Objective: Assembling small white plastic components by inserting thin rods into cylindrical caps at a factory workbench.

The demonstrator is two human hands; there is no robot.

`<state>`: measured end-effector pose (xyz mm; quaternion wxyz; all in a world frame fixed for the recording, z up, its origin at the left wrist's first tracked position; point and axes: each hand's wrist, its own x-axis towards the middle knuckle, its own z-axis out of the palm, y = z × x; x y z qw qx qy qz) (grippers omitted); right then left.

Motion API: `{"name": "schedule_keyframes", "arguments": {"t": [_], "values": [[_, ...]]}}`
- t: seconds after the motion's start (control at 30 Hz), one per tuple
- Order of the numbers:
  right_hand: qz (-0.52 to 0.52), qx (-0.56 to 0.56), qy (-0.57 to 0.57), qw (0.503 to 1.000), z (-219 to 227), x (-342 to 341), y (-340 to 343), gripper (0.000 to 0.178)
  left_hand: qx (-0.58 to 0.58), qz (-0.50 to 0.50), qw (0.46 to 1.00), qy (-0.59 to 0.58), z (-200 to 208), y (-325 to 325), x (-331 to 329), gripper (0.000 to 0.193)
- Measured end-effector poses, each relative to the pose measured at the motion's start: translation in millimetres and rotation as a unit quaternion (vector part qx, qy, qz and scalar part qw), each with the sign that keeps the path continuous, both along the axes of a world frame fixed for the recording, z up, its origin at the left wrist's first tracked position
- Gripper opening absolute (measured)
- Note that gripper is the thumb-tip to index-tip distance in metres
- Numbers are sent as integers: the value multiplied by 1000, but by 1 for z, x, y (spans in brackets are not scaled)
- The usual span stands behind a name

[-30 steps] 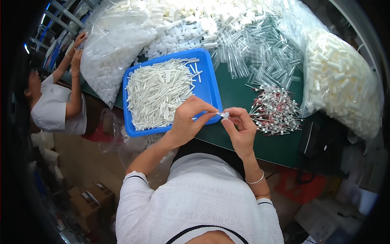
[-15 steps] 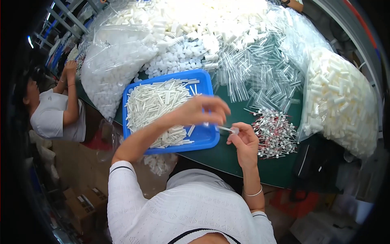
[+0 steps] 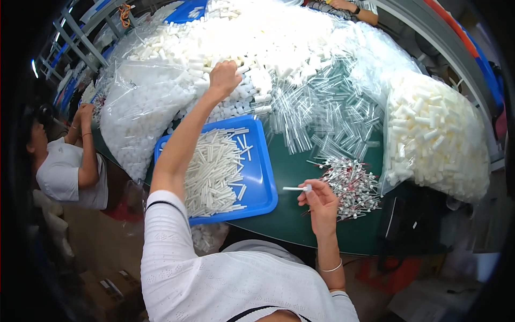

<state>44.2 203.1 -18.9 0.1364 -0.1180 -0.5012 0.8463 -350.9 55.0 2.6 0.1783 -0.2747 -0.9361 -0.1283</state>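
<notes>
My right hand (image 3: pixel 322 206) is above the green table, its thumb and fingers pinching a thin white rod with a small white cap (image 3: pixel 296 188) at the end in the fingers. The rod points left toward the blue tray (image 3: pixel 266 185), which bears many thin white rods (image 3: pixel 214 166). My left hand (image 3: pixel 224 80) is stretched far out, fingers curled down at the border between the cream foam cylinders (image 3: pixel 289 64) and the small white caps (image 3: pixel 241 96). Whatever is in those fingers is hidden. Beside my right hand lies a heap of small white-headed parts with red bits (image 3: pixel 351 188).
Clear tubes (image 3: pixel 332 107) lie loose across the middle. At left stands a clear bag of white caps (image 3: pixel 142 115); at right, a bag of cream cylinders (image 3: pixel 437 134). A co-worker (image 3: pixel 70 155) sits at left, and another person's arm (image 3: pixel 365 13) shows at the far edge.
My left hand has moved away from the right hand, up over the tray to the far piles. My right hand keeps hold of the capped rod. The view has shifted slightly.
</notes>
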Motion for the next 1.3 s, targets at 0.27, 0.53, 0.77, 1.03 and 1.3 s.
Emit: {"name": "schedule_keyframes", "arguments": {"t": [0.27,0.53,0.77,1.03,1.3], "values": [[47,-132,70,988,13,-24,-32,25,320,-211,692,-612,20,-54,261,17],[50,-189,45,980,0,1,-45,26,273,-230,891,-279,-8,-59,319,26],[21,-183,19,983,0,17,-40,26,332,-218,864,-308,8,-54,327,28],[6,-150,3,989,-5,19,-39,27,334,-279,876,-206,-8,-50,327,34],[2,-155,-2,988,-8,19,-42,29,248,-307,912,-114,-4,-48,328,33]]}}
